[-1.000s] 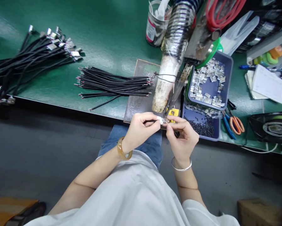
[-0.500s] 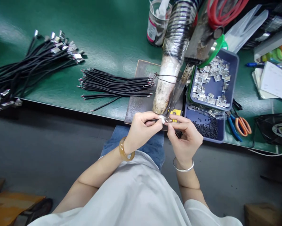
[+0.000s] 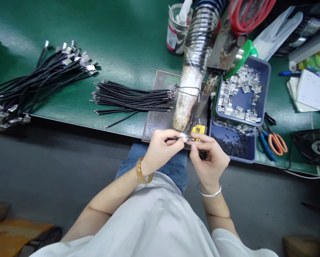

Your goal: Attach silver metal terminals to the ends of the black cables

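Observation:
My left hand (image 3: 161, 146) is closed in a pinch on a short black cable (image 3: 172, 139), its end pointing right. White material (image 3: 183, 136) shows at the left fingertips; I cannot tell what it is. Almost touching it, the fingertips of my right hand (image 3: 210, 157) are pinched together by the cable's end. Thin, shiny strands show between the two hands, too small to name. Right above them hangs a stained white nozzle (image 3: 186, 96) on a ribbed hose (image 3: 201, 34), with a yellow piece (image 3: 198, 132) beside it.
Black cables (image 3: 133, 96) lie left, partly on a dark board (image 3: 160, 123). Farther left is a pile of cables with metal connectors (image 3: 69, 57). Right are a tray of metal shells (image 3: 268, 82), a bin of small black pieces (image 3: 233, 146), pliers (image 3: 277, 142) and a jar (image 3: 173, 37).
Both hands hold nearly the same pose, with the fingertips shifting only slightly at the cable end. The whole view has moved a little.

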